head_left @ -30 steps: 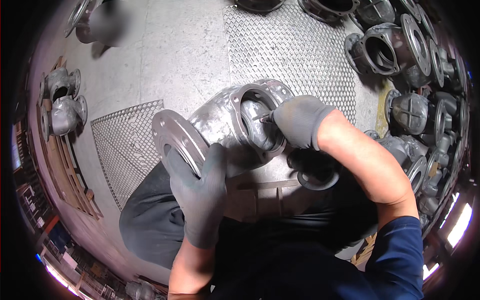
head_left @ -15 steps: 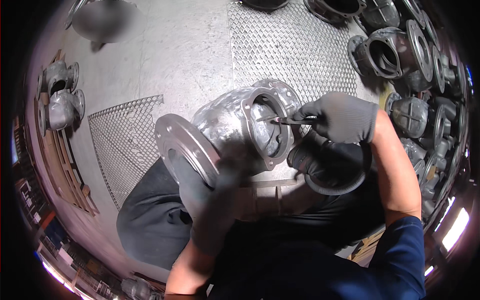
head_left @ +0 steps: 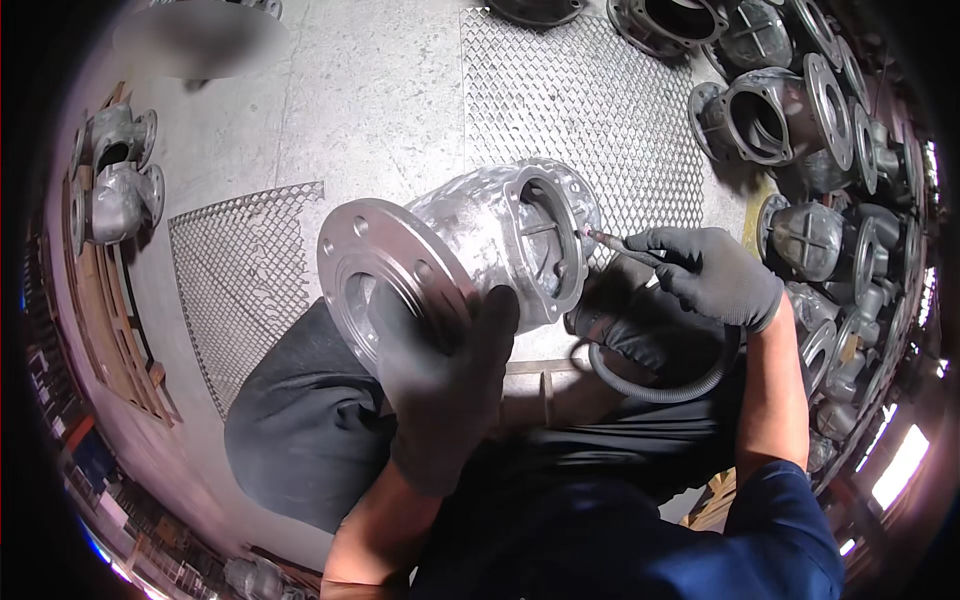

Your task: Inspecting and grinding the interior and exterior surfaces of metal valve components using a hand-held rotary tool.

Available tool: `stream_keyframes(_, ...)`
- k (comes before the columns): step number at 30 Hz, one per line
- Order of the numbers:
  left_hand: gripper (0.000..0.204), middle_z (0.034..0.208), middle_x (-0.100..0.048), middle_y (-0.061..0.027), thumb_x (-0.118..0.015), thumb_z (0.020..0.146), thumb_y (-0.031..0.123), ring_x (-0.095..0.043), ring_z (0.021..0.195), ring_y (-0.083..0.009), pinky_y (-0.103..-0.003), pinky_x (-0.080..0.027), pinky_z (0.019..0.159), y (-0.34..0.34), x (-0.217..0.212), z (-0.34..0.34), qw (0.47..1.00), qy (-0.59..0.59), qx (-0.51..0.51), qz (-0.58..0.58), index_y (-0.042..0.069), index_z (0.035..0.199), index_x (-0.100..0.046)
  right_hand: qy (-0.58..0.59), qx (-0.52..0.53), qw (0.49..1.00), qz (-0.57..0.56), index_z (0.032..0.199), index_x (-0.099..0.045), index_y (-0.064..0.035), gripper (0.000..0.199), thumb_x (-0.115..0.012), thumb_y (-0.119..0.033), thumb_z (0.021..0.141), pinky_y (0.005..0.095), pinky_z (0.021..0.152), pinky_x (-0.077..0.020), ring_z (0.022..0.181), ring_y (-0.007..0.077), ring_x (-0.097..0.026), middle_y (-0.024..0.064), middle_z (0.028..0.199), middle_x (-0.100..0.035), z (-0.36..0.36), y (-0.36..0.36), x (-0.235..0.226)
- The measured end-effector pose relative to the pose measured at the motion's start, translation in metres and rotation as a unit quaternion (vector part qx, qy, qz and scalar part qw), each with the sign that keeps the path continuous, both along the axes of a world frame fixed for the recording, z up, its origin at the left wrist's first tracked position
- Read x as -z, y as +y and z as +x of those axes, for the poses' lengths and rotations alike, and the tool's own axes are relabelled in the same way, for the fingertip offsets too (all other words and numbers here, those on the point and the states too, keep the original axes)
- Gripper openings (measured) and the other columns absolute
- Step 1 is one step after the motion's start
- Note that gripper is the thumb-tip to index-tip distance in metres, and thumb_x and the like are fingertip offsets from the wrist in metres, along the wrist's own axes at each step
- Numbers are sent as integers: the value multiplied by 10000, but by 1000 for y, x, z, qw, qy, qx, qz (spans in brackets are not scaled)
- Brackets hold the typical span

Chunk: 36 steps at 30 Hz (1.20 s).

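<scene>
A cast metal valve body is in front of me, its large round flange tilted toward the lower left and an oval opening facing right. My left hand, in a grey glove, grips the flange, fingers reaching into its bore and thumb outside. In my gloved right hand is a slim pencil grinder, its small pinkish tip by the right rim of the opening. A dark ribbed hose curves below that hand. Inside the opening, a cross-shaped rib shows. Whether the tip touches metal, I cannot tell.
More valve bodies crowd the right side, several piled together. Two others stand at the left near a wooden pallet. Expanded metal mesh sheets lie on the pale floor. A blurred round shape is at the top left.
My right hand and the grinder have drawn back to the right, from inside the opening to its rim. The valve body has turned slightly, and my left hand has shifted on the flange.
</scene>
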<state>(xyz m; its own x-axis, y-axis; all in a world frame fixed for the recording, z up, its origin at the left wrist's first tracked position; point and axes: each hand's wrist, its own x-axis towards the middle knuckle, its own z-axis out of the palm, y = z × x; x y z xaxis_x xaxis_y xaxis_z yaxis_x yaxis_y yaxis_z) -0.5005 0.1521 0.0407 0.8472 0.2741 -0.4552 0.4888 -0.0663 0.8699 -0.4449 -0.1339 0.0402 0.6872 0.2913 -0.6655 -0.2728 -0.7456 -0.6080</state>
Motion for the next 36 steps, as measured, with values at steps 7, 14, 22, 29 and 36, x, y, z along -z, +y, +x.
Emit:
stream_keyframes(7,282,736,-572,50,-805,965,70,-490,628,-34,-247,-404,537,-1,8,0,988,4,50,-146,38,921,-528,-95,-150,983,-43,1283,-728,-89,425,-619,-48,874,457,750,-559,810,420,-706,228,891,-718,12,10,17)
stream_keyframes(14,87,993,-572,-106,-788,915,114,-608,801,-232,-392,-493,699,4,13,-14,906,-166,239,307,114,991,-744,-8,-324,917,-231,1227,-786,-142,422,-672,-86,825,490,835,-604,959,414,-756,227,960,-770,49,70,13)
stream_keyframes(22,166,795,-555,-47,-791,930,102,-566,658,-211,-387,-455,612,-11,12,-11,978,-137,93,131,44,1019,-663,-7,-391,894,-219,1036,-809,3,241,-721,-164,885,464,867,-608,990,394,-773,238,1020,-783,64,91,3)
stream_keyframes(29,234,804,-550,-46,-806,918,84,-574,669,-201,-368,-474,619,-5,15,-13,966,-125,148,173,-6,1055,-640,-11,-370,899,-236,1071,-815,-45,241,-727,-156,877,468,876,-606,1010,403,-767,242,1032,-780,54,88,4)
stream_keyframes(36,594,994,-665,-70,-826,909,213,-624,837,-144,-326,-539,706,27,22,-16,819,-193,266,471,-92,1298,-497,-119,-127,980,-95,1320,-714,-66,419,-664,-63,904,438,917,-590,1042,404,-750,249,1096,-760,3,21,6)
